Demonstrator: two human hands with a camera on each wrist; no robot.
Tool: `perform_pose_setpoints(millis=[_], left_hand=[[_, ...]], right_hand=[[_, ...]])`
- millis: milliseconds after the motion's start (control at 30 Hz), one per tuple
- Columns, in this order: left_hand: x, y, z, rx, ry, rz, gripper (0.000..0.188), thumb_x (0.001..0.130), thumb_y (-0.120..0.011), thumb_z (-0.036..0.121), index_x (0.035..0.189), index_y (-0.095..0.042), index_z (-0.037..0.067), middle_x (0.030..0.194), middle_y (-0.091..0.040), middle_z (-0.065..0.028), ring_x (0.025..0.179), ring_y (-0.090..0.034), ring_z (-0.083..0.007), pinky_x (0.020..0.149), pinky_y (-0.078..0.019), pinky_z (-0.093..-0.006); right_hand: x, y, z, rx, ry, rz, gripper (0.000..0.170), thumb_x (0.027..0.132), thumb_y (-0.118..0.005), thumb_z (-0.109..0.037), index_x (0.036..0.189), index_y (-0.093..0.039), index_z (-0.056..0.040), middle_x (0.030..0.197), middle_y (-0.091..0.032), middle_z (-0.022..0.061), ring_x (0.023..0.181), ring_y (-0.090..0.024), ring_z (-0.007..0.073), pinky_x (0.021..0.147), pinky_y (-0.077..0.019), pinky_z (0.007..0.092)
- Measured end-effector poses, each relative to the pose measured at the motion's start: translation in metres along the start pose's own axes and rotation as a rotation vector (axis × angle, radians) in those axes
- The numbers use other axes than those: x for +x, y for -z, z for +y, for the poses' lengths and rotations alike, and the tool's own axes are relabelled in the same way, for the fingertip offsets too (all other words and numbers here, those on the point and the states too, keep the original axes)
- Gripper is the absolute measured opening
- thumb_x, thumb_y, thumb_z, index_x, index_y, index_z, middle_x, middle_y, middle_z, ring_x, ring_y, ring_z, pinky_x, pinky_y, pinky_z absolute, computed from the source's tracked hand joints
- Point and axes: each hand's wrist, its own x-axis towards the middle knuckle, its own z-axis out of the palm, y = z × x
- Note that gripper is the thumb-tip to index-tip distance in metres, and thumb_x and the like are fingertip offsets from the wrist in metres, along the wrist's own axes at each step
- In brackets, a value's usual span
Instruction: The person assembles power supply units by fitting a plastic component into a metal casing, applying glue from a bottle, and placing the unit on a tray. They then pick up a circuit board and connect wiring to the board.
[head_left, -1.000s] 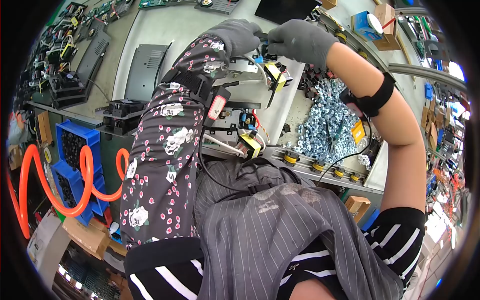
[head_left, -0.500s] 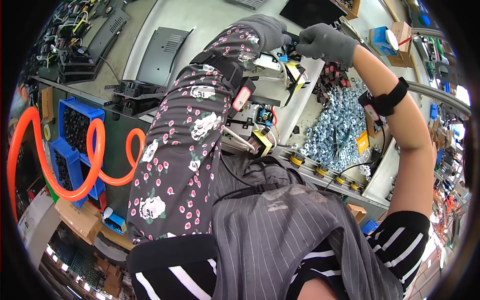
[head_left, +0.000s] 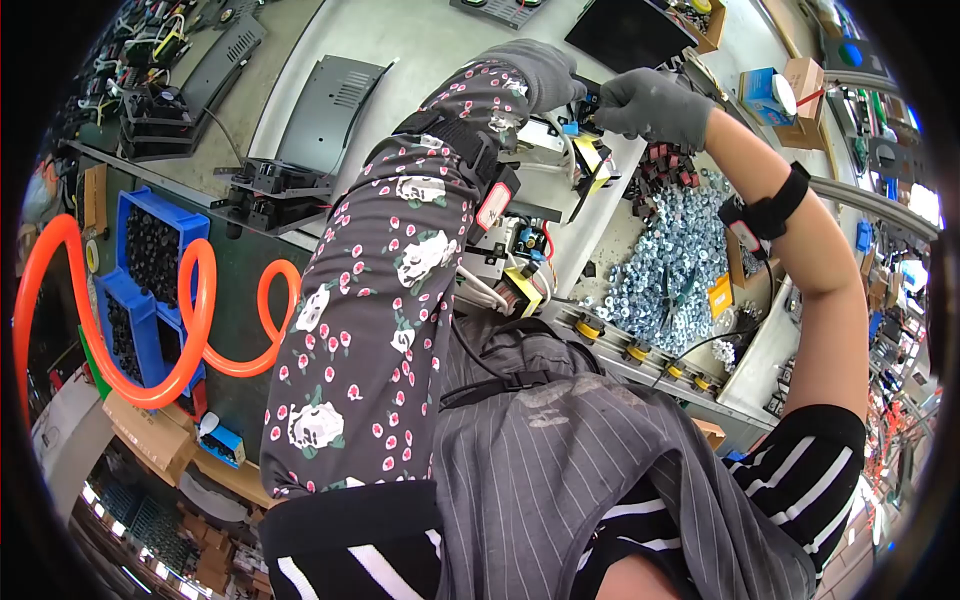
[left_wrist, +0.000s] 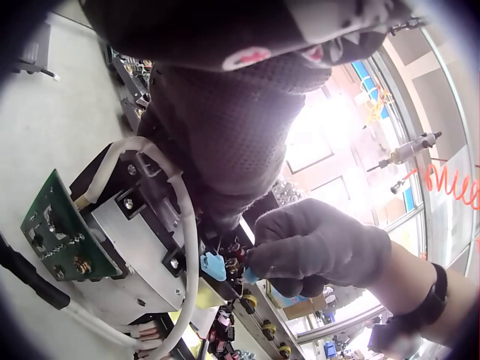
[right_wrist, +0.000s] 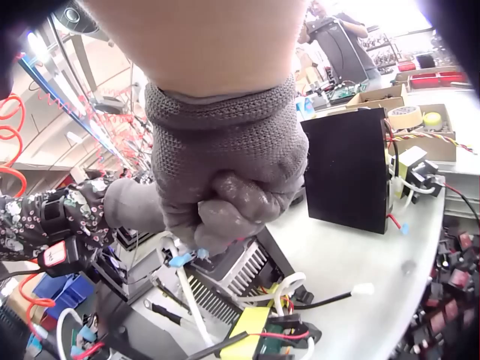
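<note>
Both gloved hands meet at the far end of an electronic assembly with finned metal heat sinks (right_wrist: 247, 270), white cables and a green circuit board (left_wrist: 67, 232). My right hand (head_left: 660, 108) has its fingers curled in a pinch on a small light-blue wire connector (right_wrist: 180, 260), mostly covered by the glove. My left hand (head_left: 545, 75) reaches over the assembly from the other side. Its fingertips are hidden behind the glove and the parts. Another light-blue plug (left_wrist: 212, 265) sits beside the fingers. Nearer the body stands a similar assembly with a yellow-wrapped transformer (head_left: 522, 290).
Right of the assemblies lies a heap of silvery screws (head_left: 665, 260), with dark red connectors (head_left: 665, 170) behind it. A grey vented cover (head_left: 330, 115) lies to the left. Blue bins (head_left: 155, 250) and an orange coiled hose (head_left: 190, 330) are at the left edge.
The head view has turned, so the bench and both hands appear further right than a second ago. Both hands stay close together at the assembly's far end.
</note>
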Motion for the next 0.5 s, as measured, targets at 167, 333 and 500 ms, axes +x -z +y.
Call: perform_pose_setpoints(millis=[167, 333, 500], left_hand=[[-0.015, 0.012, 0.005, -0.022, -0.062, -0.009, 0.048, 0.09, -0.048, 0.045, 0.121, -0.057, 0.01, 0.118, -0.059, -0.0137, 0.112, -0.055, -0.0289, 0.096, -0.0413, -0.0386], [0.0, -0.002, -0.001, -0.001, -0.008, 0.006, 0.048, 0.089, -0.048, 0.045, 0.119, -0.058, 0.009, 0.115, -0.061, -0.0147, 0.111, -0.055, -0.0298, 0.095, -0.0416, -0.0392], [0.003, -0.006, -0.011, 0.071, -0.237, 0.071, 0.045, 0.087, -0.048, 0.041, 0.109, -0.061, 0.004, 0.102, -0.063, -0.0203, 0.1, -0.059, -0.0342, 0.087, -0.043, -0.0425]], right_hand=[[-0.021, -0.016, 0.001, -0.158, 0.209, 0.221, 0.025, 0.088, -0.058, -0.02, 0.072, -0.056, -0.0019, 0.058, -0.053, 0.0037, 0.053, -0.05, 0.0116, 0.052, -0.0409, 0.0282], [-0.03, -0.033, -0.002, -0.591, 0.404, 0.432, 0.019, 0.085, -0.056, -0.019, 0.081, -0.052, -0.0016, 0.068, -0.057, 0.0163, 0.066, -0.059, 0.0325, 0.061, -0.0451, 0.043], [-0.037, -0.044, -0.015, -0.766, 0.266, 0.359, 0.011, 0.082, -0.051, -0.011, 0.089, -0.057, -0.0035, 0.08, -0.064, 0.0131, 0.076, -0.066, 0.0308, 0.065, -0.0519, 0.0426]])
